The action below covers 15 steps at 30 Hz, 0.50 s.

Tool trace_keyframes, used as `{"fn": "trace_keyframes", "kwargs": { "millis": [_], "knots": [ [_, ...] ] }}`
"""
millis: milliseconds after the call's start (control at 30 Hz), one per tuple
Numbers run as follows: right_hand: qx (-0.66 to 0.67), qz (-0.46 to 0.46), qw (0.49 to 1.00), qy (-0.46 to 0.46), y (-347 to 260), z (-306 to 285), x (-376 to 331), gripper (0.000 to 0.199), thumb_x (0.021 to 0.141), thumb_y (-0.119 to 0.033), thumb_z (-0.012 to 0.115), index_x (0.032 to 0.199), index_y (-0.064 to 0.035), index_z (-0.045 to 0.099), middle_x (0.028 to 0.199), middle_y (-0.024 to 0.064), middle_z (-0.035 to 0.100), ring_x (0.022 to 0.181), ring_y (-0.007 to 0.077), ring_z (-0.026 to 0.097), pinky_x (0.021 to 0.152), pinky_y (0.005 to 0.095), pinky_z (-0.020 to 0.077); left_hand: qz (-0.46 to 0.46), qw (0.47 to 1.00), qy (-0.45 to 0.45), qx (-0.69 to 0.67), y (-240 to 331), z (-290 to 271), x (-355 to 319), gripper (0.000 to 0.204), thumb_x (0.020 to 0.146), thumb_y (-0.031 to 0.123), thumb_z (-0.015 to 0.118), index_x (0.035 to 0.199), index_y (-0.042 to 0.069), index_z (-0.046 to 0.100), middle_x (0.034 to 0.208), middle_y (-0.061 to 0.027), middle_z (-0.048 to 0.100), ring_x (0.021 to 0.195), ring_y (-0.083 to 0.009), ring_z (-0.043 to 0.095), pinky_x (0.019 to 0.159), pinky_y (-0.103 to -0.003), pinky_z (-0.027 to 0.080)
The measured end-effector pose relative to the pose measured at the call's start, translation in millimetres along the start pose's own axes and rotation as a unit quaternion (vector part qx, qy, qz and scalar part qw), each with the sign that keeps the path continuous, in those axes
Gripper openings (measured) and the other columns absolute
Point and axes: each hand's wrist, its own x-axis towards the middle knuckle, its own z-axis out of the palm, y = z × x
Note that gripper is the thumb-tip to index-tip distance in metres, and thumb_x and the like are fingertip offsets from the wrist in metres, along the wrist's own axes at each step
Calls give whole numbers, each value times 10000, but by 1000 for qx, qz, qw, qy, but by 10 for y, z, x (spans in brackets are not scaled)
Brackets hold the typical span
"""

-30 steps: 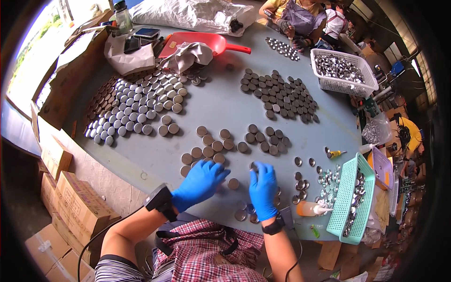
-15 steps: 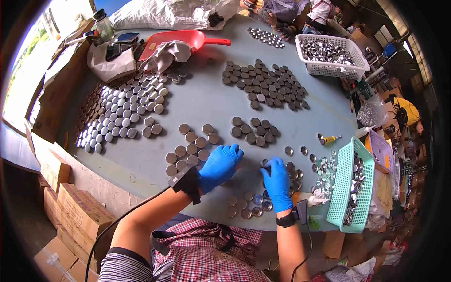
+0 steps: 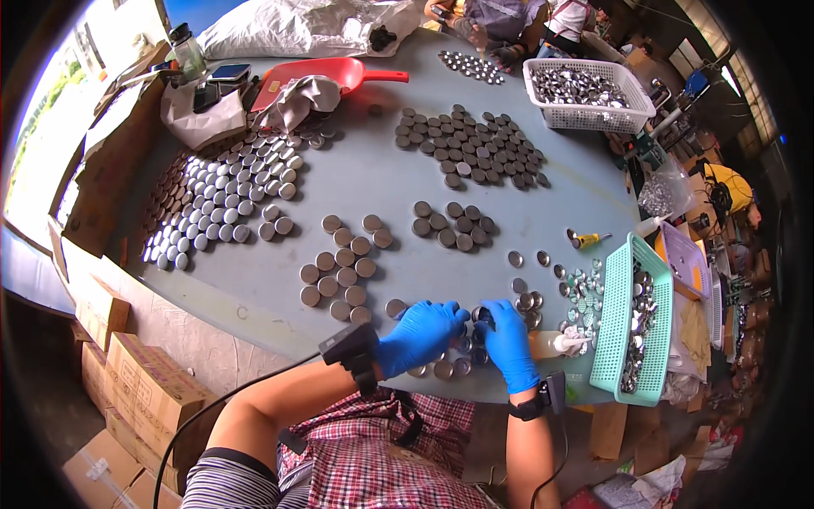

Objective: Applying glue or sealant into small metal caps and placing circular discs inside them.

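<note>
Right hand (image 3: 509, 341) pinches a dark round cap (image 3: 482, 315) near the left fingertips

Your right hand, in a blue glove, grips the cap between thumb and fingers, low over the near side of the grey table (image 3: 339, 174); your left hand (image 3: 422, 337), gloved alike, reaches in from the other side with its fingers bent, its fingertips close to the cap; whether they grasp anything, you cannot tell from this view.

Just below the hands lie a few loose round metal pieces (image 3: 443, 370), partly covered by your gloves; one single disc (image 3: 395, 308) sits just beside your left hand; near your right hand lie more shiny cups (image 3: 526, 301) and a bottle with a white nozzle (image 3: 547, 343).

Farther right stands a green basket (image 3: 608, 352) with metal parts inside, small clear pieces (image 3: 583, 293) beside it; a yellow-handled screwdriver (image 3: 587, 240) lies beyond those; ahead of you spread a brownish disc cluster (image 3: 346, 276), a smaller dark cluster (image 3: 465, 224) and a larger dark group (image 3: 471, 148); far left, a broad silver group (image 3: 222, 199) lies below a red dustpan (image 3: 352, 76).
</note>
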Motion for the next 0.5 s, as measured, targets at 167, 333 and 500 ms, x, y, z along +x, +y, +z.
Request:
{"fn": "trace_keyframes", "kwargs": {
  "millis": [167, 333, 500],
  "knots": [
    [-73, -46, 995, 46, 30, 61, 24, 357, 800, -116, 718, 1144, -52, 648, 1065, 133, 647, 979, 342, 613, 853, 429, 505, 16, 993, -4, 116, -24, 158, -45, 191, 776, 210, 684, 940, 127, 633, 919, -109, 597, 801, -311, 646, 685, -434, 505],
    [-121, -16, 991, 60, 71, 78, 61, 337, 781, -113, 738, 1100, -46, 653, 1040, 146, 650, 961, 345, 617, 839, 433, 502, -18, 994, 35, 102, -227, -27, -102, 63, 778, 157, 660, 818, 112, 642, 886, -127, 596, 784, -330, 640, 685, -438, 508],
    [-35, 48, 996, 60, 9, 117, 250, 258, 784, -93, 738, 990, -24, 599, 979, 173, 614, 911, 367, 610, 790, 446, 500, -56, 990, 79, 98, -277, -74, -70, 145, 784, 145, 653, 920, 95, 644, 868, -132, 583, 783, -318, 631, 678, -426, 504]
  ]
}}
